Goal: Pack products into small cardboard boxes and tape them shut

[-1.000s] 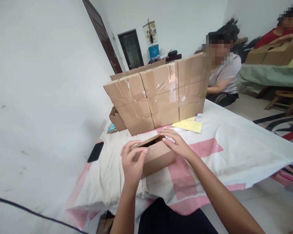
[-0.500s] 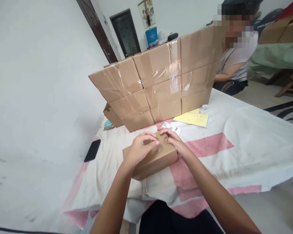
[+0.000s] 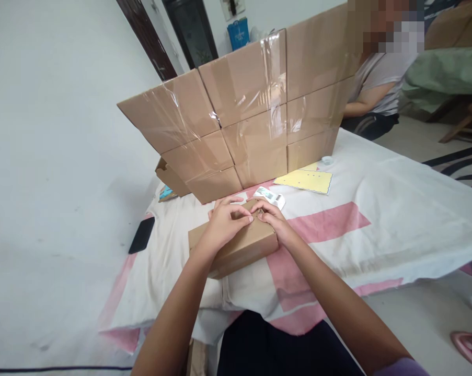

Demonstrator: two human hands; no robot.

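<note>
A closed brown cardboard box (image 3: 245, 250) rests on the cloth-covered table in front of me, and both my hands are over its top. My left hand (image 3: 228, 222) reaches across from the left, thumb and forefinger brought together in a pinch near the top's far right part. Right beside it, my right hand (image 3: 270, 215) has its fingers curled in, with the fingertips almost meeting those of the left. Whatever lies between the fingertips is too small or hidden to make out. Just behind the box sits a white object with a printed label (image 3: 270, 197).
A wall of taped cardboard boxes (image 3: 255, 141) stands behind, with a yellow sheet (image 3: 306, 181) and a small clear ring-like object (image 3: 327, 160) near its base. A black phone (image 3: 141, 235) lies at the table's left edge. Another person (image 3: 377, 94) sits beyond, at right.
My right hand's fingertips have come closer to the left's over the box. The view has tilted slightly, so the scene sits a little differently. The box stays on the table.
</note>
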